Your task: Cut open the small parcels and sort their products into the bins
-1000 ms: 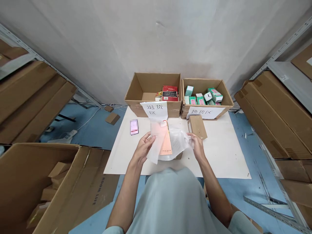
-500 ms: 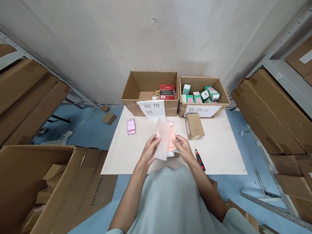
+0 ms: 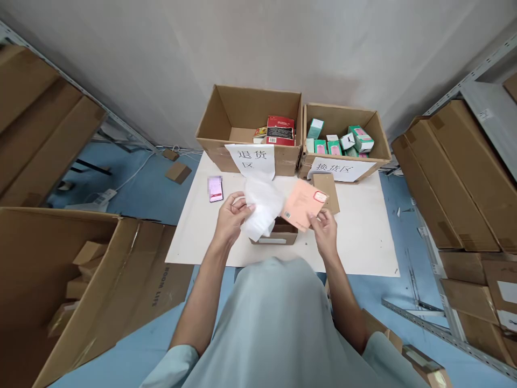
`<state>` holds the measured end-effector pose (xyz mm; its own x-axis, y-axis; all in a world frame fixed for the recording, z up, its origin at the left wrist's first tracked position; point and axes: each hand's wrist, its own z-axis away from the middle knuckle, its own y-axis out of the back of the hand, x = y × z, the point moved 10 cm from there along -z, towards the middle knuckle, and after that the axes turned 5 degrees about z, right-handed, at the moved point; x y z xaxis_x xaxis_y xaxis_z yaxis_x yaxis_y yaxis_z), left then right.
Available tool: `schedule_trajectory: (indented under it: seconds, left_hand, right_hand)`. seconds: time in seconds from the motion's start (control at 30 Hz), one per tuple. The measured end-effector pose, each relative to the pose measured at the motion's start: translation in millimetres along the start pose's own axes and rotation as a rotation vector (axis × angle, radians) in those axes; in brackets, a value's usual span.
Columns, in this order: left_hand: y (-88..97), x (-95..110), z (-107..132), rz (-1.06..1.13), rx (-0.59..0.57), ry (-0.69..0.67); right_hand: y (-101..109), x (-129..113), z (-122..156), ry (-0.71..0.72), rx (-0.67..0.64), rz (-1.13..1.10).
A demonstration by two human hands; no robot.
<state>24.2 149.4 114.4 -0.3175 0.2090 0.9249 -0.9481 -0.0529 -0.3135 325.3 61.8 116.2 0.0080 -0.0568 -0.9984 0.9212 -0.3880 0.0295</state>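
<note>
My left hand (image 3: pixel 233 214) pinches a white, half-see-through wrapping sleeve (image 3: pixel 263 206) that looks like thin foam or plastic. A flat peach-coloured packet (image 3: pixel 302 203) with a barcode and a red-edged label is held at its lower right edge by my right hand (image 3: pixel 323 229). Sleeve and packet are side by side above the white table (image 3: pixel 210 242). Below them stands a small open cardboard box (image 3: pixel 278 237), partly covered by the sleeve. Another small brown box (image 3: pixel 329 189) is behind the packet, partly hidden.
A large carton (image 3: pixel 214 153) with red boxes and a carton (image 3: pixel 365 164) of green-and-white boxes stand at the back, both with paper signs. A phone (image 3: pixel 216 189) lies left. A big carton (image 3: pixel 141 258) is on the left; shelves with boxes (image 3: pixel 456 172) flank the right.
The packet has come away from the sleeve and moved right in my right hand. My left hand has gone left with the sleeve. The view has tilted down; the box cutter is no longer visible.
</note>
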Motion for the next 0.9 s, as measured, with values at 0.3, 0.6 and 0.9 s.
schedule_trajectory:
  seconds: [0.3, 0.6, 0.9]
  left_hand:
    - [-42.5, -41.9, -3.9, -0.848, -0.407, -0.186]
    - [-36.1, -100.9, -16.6, -1.023, -0.318, -0.04]
    - [14.6, -56.4, 2.5, -0.796, -0.149, -0.096]
  right_hand:
    - [69.0, -35.1, 7.3, 0.147, 0.296, 0.156]
    - [-3.4, 0.9, 15.1, 0.124, -0.215, 0.425]
    - [-91.0, 75.2, 7.2, 0.116, -0.645, 1.112]
